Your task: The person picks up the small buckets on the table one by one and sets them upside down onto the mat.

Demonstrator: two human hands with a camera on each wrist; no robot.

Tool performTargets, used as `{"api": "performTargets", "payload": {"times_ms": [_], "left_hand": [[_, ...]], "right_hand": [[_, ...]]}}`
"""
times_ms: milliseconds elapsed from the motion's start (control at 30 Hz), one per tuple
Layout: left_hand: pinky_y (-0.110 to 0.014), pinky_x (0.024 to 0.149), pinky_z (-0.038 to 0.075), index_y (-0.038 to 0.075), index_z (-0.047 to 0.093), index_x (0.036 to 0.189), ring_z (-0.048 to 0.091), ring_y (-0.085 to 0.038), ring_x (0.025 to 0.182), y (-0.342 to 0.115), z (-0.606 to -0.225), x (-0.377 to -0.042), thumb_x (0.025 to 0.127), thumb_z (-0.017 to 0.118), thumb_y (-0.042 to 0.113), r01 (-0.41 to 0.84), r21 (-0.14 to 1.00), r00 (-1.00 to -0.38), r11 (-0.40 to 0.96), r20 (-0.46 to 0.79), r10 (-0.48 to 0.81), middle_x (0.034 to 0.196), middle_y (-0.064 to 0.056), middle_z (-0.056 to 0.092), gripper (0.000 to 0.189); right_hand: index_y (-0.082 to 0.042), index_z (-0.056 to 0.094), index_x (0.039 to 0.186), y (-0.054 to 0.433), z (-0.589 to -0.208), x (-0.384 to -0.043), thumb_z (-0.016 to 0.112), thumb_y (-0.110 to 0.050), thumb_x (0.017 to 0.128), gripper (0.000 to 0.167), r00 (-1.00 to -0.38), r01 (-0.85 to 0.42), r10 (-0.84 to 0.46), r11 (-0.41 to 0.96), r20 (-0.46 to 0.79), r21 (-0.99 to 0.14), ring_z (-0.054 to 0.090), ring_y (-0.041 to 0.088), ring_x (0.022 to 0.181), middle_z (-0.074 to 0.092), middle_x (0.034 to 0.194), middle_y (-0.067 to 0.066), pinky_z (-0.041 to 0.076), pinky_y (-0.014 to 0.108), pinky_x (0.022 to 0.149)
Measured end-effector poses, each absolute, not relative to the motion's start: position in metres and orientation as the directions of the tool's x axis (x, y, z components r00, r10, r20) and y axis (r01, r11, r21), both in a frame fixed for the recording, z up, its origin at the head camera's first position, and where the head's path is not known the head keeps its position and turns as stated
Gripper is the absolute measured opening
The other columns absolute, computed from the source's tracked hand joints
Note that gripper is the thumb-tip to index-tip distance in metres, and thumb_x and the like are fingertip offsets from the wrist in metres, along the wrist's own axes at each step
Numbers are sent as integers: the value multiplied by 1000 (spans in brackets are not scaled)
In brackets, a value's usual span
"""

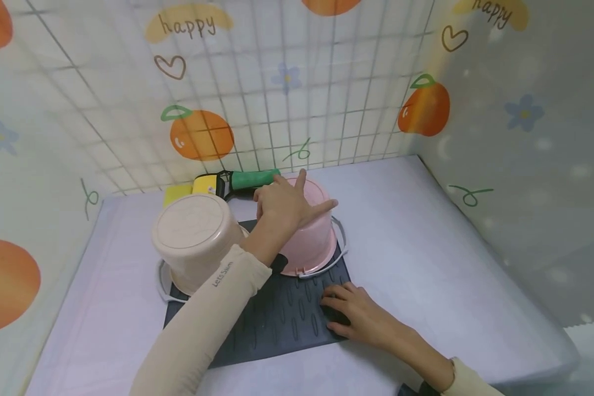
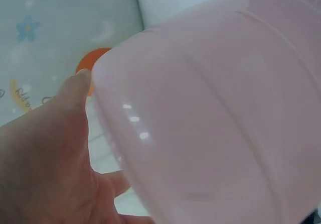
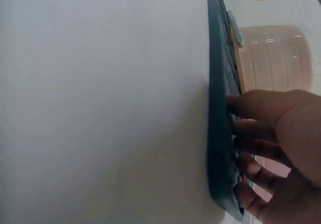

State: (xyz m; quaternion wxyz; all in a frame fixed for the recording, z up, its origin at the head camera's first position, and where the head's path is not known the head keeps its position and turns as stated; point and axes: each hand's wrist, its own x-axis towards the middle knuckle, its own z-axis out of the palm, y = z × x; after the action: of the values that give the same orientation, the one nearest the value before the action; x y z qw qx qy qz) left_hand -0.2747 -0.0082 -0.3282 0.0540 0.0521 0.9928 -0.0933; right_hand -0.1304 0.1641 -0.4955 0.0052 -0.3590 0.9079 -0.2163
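An upside-down pink bucket (image 1: 312,242) stands on the dark ridged mat (image 1: 287,324), its pale handle (image 1: 345,242) hanging at the right. My left hand (image 1: 282,203) reaches over its upturned base with fingers and thumb spread. In the left wrist view the thumb lies at the base's edge; contact of the other fingers is partly hidden. On the mat's right edge rests my right hand (image 1: 363,316), fingers loosely bent and fingertips touching the ridges. To the left, an upturned beige bucket (image 1: 193,225) sits partly behind my left forearm.
Behind the buckets lie a green-handled tool (image 1: 252,179) with a yellow and black part, and a yellow-green item (image 1: 177,192). A white cloth covers the table (image 1: 425,247). Printed curtains (image 1: 326,82) stand close at the back and sides.
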Motion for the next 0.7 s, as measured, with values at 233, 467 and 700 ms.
{"api": "performTargets", "payload": {"times_ms": [233,467,700], "left_hand": [[-54,90,47,22,39,155,51,-41,118,-54,-322,-245,98,36,68,277,-51,-957,959,75,280,149,-11,45,73],[-48,95,49,14,70,125,59,-31,113,-110,-340,-199,99,56,30,479,142,-826,866,406,390,124,-6,66,34],[-46,85,53,10,76,110,64,-28,100,-157,-346,-184,93,66,18,530,238,-753,814,574,322,109,-5,71,20]], "right_hand": [[-12,70,122,168,-491,-134,78,-28,89,37,-716,-684,-667,611,207,-398,52,15,114,59,126,-2,46,38,89],[-7,71,116,191,-466,-149,77,-20,90,30,-772,-634,-567,650,287,-420,60,21,111,64,119,4,52,43,93],[-7,72,115,213,-437,-173,78,-14,88,28,-822,-569,-481,703,303,-426,62,26,112,66,118,6,52,46,93]]}}
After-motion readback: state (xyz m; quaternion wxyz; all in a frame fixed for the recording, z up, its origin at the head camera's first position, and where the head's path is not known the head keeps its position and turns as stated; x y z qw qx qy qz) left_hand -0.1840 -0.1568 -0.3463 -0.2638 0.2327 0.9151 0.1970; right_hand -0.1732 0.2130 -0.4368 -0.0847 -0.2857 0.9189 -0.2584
